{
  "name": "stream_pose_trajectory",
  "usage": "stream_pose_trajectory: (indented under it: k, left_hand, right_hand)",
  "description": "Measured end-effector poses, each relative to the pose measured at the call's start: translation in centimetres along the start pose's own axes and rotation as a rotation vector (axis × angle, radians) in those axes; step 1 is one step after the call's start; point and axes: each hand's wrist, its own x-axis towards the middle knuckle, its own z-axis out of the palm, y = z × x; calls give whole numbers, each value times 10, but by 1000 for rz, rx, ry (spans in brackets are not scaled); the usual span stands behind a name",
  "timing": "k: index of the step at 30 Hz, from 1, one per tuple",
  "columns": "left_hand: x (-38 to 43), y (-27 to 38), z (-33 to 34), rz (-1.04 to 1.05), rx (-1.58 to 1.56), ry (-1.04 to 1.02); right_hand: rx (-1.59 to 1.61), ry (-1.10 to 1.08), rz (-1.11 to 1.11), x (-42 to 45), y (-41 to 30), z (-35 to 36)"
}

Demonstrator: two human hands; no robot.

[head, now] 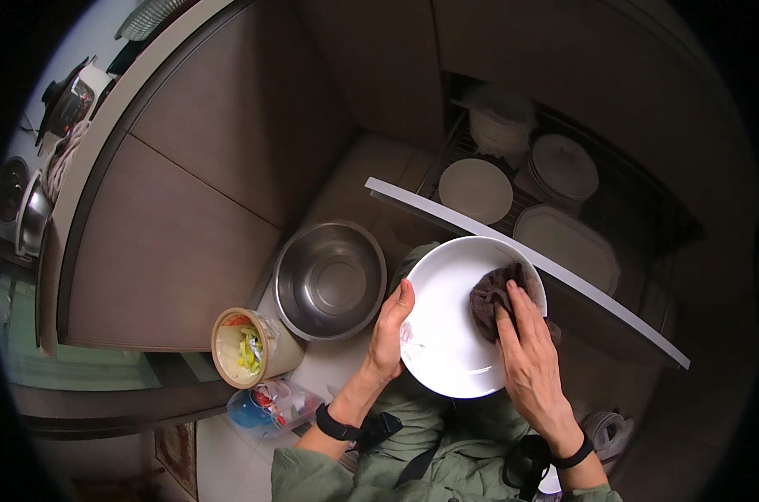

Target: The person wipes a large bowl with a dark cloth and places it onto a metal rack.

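Note:
A white porcelain bowl (445,314) with a floral print on its left inner wall is held over my lap. My left hand (389,332) grips its left rim, thumb up along the edge. Pressed to the bowl's right inner wall is a dark brown cloth (491,300), bunched under the fingers of my right hand (530,357). Just beyond the bowl runs the pale front edge of an open drawer (454,216). Inside this drawer stand a round white plate or bowl (475,190), a stack of round dishes (564,166) and a rectangular dish (567,248).
On the floor to the left are a stainless steel basin (329,282), a lined waste bin (285,345) with scraps and a clear plastic container (276,408). Brown cabinet doors (185,176) rise behind them. A countertop edge (106,119) carries a metal pan (35,216) and an appliance (78,97).

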Motion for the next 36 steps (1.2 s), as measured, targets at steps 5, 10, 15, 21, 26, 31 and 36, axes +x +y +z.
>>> stream_pose_trajectory:
  k: [5,10,15,21,26,31,36]
  left_hand:
    - [-1,-3,-10,53,99,57]
    - [5,-8,-12,34,-84,63]
    - [8,-5,-6,18,-163,101]
    - [6,-5,-9,38,-17,117]
    - [15,1,-3,18,-82,13]
    - [13,-4,-9,-33,-132,-11]
    - [8,-8,-10,30,0,45]
  right_hand:
    - [83,3,49,40,-13,14]
    - [478,-75,-121,69,-33,33]
    - [639,-208,-292,36,-41,13]
    - [669,-391,-197,4,-19,-12]
    - [423,-30,-259,45,-9,-6]
    - [284,241,-490,114,-6,6]
    - [234,198,-372,131,16,4]
